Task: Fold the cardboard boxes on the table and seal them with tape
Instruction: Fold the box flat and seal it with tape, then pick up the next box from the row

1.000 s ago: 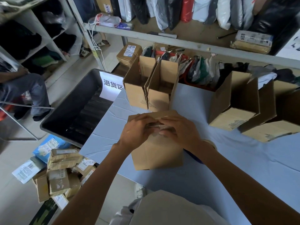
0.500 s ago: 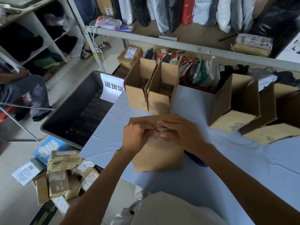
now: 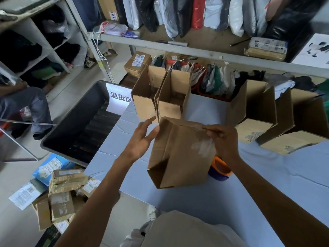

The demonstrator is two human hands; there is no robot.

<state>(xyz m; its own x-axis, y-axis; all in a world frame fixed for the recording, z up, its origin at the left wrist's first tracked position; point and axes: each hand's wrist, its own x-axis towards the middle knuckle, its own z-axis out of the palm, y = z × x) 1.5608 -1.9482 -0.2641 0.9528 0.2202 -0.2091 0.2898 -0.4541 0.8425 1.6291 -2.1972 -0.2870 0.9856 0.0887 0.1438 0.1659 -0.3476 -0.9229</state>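
The left hand [image 3: 142,138] is open, fingers straight and spread, its fingertips at the upper left edge of the cardboard box [image 3: 179,154]. The right hand [image 3: 222,139] grips the box's top right corner, fingers curled over the taped end. The box sits over the middle of the blue tabletop [image 3: 213,196], its long axis near upright and leaning. The taped end points up and away, the open flapped end down toward the person. An orange-and-blue tape dispenser [image 3: 219,169] lies just behind it.

white sign [image 3: 117,98] reading "退货区" on black bin [image 3: 71,132], "HA" label on shelved carton [image 3: 109,9]
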